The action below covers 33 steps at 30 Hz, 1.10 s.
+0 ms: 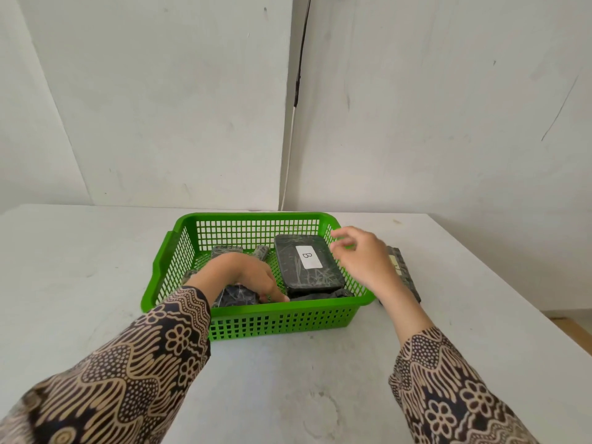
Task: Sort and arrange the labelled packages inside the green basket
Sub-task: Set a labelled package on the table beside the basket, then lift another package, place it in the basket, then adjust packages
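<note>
A plain, bare room is shown rather than any furnished kitchen or shop: scuffed white walls (432, 107) are met at a corner, where a thin cable (296, 100) is hung. A pale tabletop (282, 379) is pushed against them, marked with smudges.

green basket (179, 251), black packages (307, 267), batik-patterned sleeves (128, 363)

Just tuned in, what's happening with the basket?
A person is sorting dark wrapped packages in the green basket. The left hand reaches down among the packages at the near side. The right hand hovers open over the right rim. Package B lies label up inside; another package sits outside, right of the basket.
</note>
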Each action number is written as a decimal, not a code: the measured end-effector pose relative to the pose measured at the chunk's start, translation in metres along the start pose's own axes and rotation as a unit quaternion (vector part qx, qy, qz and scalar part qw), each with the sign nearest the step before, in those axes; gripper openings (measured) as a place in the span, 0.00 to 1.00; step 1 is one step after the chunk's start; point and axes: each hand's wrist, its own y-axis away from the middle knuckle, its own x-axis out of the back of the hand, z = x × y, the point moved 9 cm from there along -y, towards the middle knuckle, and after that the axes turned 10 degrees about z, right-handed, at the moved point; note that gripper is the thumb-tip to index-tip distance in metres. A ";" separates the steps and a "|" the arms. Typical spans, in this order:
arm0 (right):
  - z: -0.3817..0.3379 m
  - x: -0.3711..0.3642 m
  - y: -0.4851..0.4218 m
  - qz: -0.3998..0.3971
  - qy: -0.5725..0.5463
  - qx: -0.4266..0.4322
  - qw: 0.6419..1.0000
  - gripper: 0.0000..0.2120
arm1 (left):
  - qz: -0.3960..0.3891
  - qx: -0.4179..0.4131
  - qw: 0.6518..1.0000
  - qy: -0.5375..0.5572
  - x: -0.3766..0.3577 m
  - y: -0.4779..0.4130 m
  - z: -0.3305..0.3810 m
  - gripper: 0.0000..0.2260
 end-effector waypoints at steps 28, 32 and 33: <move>0.010 0.001 -0.013 -0.004 -0.341 -0.084 0.936 0.07 | 0.148 -0.126 0.833 0.518 0.057 0.020 -0.011 0.24; 0.024 0.001 -0.017 0.036 -0.311 -0.111 0.943 0.00 | 0.175 -0.118 0.796 0.567 0.062 0.020 -0.024 0.21; 0.026 0.001 -0.017 0.041 -0.297 -0.112 0.948 0.02 | 0.184 -0.113 0.808 0.548 0.063 0.021 -0.026 0.20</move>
